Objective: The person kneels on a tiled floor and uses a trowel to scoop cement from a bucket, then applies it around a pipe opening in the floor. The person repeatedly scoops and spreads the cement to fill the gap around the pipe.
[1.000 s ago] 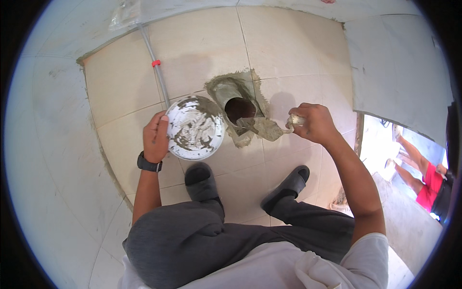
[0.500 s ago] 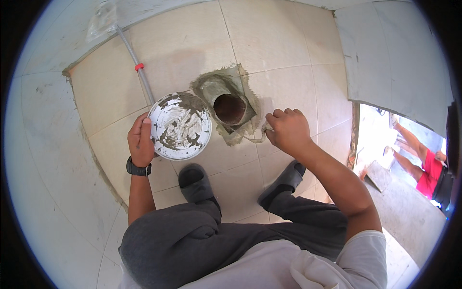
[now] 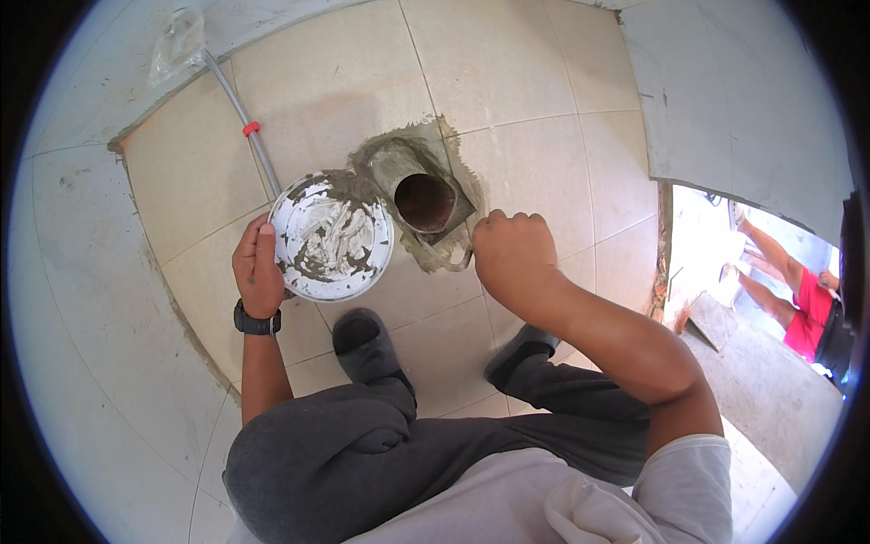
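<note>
My left hand (image 3: 257,272) grips the left rim of a round white lid-like dish (image 3: 331,245), smeared with grey mortar. Just right of it, a round pipe opening (image 3: 424,202) sits in a rough cut-out (image 3: 458,172) in the tiles, with wet grey mortar around it. My right hand (image 3: 515,254) is closed around what looks like a small trowel; its curved neck (image 3: 464,263) shows at the cut-out's lower right edge. The fist hides the handle, and the blade cannot be made out clearly against the mortar.
Beige floor tiles (image 3: 517,163) surround the cut-out. A grey pole with a red collar (image 3: 251,129) leans behind the dish, near a clear plastic bag (image 3: 178,45). My sandalled feet stand close below. Beyond a doorway at right is another person in red shorts (image 3: 811,313).
My right hand has moved left and slightly down with the trowel, closer to the cut-out. My left hand still holds the dish, and the whole view has shifted slightly.
</note>
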The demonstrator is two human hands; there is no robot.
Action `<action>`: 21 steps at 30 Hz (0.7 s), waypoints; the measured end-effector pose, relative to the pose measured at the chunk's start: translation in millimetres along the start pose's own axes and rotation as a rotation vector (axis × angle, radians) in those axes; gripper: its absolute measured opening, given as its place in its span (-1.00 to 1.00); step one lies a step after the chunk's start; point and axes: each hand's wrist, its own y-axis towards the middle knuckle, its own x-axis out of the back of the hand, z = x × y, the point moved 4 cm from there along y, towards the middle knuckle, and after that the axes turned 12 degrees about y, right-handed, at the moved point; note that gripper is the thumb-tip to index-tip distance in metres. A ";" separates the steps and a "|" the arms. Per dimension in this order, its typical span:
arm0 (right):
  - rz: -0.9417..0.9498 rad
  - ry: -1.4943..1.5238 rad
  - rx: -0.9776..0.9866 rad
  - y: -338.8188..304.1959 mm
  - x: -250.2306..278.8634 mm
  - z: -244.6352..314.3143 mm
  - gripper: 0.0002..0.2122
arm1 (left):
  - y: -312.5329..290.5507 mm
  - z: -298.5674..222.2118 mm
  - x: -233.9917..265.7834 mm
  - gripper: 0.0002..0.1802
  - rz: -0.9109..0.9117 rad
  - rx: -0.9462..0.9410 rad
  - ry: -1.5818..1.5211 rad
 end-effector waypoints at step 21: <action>0.030 0.168 -0.078 -1.5 2.7 -34.0 -0.77 | -5.1 10.6 4.0 -0.57 -0.002 0.041 -0.001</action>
